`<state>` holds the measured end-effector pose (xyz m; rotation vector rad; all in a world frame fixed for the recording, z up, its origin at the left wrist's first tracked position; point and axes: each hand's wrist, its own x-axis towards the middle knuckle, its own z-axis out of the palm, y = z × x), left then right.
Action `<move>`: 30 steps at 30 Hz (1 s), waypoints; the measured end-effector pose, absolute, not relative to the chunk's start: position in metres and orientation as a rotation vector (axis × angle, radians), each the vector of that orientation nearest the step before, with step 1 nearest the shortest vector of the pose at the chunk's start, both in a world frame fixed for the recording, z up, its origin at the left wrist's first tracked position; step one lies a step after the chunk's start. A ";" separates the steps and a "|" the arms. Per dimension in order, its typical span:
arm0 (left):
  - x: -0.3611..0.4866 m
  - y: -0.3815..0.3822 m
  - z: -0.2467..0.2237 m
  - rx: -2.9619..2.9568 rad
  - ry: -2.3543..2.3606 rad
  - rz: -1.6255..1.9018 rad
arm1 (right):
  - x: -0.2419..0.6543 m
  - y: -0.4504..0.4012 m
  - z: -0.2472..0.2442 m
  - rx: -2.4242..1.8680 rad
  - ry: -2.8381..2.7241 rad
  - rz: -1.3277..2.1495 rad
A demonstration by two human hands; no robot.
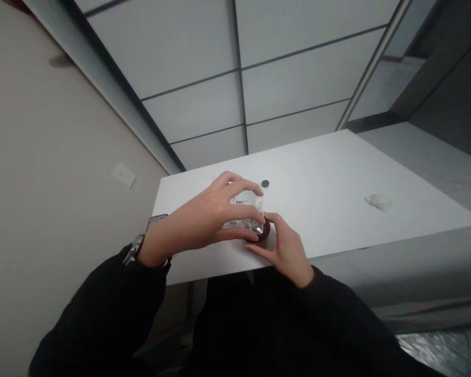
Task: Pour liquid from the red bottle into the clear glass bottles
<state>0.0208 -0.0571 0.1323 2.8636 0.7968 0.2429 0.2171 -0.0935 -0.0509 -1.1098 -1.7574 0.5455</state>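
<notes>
A clear, see-through container (249,198) with shiny details lies low over the white table, partly covered by fingers. My left hand (214,212) reaches across from the left, its fingers curved around the container from above. At the container's right end sits a dark red rounded part (266,230); whether it is a lid or a base I cannot tell. My right hand (289,247) grips this red part between thumb and fingers. Just beyond the hands, a small round black cap-like piece (265,184) rests on the table.
The white table (322,167) stands before a paneled sliding door (196,42). A crumpled, pale translucent piece (379,202) lies on its right side. What looks like a phone (156,221) shows behind my left wrist. A wall socket (124,175) is on the left.
</notes>
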 end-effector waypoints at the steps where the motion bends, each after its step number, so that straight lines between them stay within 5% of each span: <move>1: 0.021 -0.056 0.131 2.855 0.793 0.244 | 0.217 -0.094 -0.051 -1.111 -1.757 0.545; 30: -0.010 -0.060 0.100 2.655 1.014 0.369 | 0.219 -0.093 -0.054 -1.118 -1.795 0.527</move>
